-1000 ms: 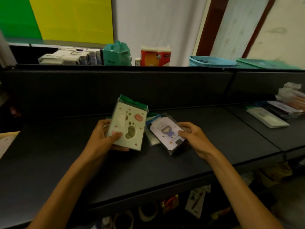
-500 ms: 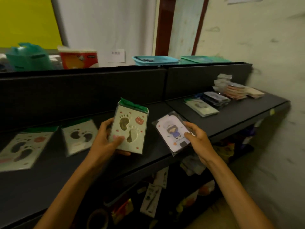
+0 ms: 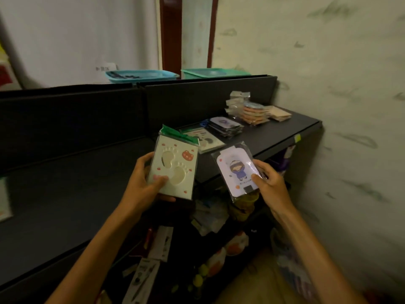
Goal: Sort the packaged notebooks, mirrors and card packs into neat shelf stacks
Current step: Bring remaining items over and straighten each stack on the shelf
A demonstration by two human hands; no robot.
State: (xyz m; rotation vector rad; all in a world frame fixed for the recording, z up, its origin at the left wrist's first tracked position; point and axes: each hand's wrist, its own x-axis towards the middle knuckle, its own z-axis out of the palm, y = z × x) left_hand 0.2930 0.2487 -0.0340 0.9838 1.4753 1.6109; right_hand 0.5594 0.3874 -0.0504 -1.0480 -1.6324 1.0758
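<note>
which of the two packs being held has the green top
The footprint pack in the left hand: cream, with a green header. The right hand holds a white cartoon-figure pack without one.

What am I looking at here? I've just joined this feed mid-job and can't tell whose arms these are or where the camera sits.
There is no machine: a person works bare-handed, and the single camera sits on their head, looking forward and down. The left hand grips a cream footprint notebook in clear wrap. The right hand pinches a wrapped white card pack with a cartoon girl on it. Ahead is a black shelf carrying a similar footprint notebook lying flat, a dark stack of packs and orange-edged packets. Two plastic trays sit on top behind.
</note>
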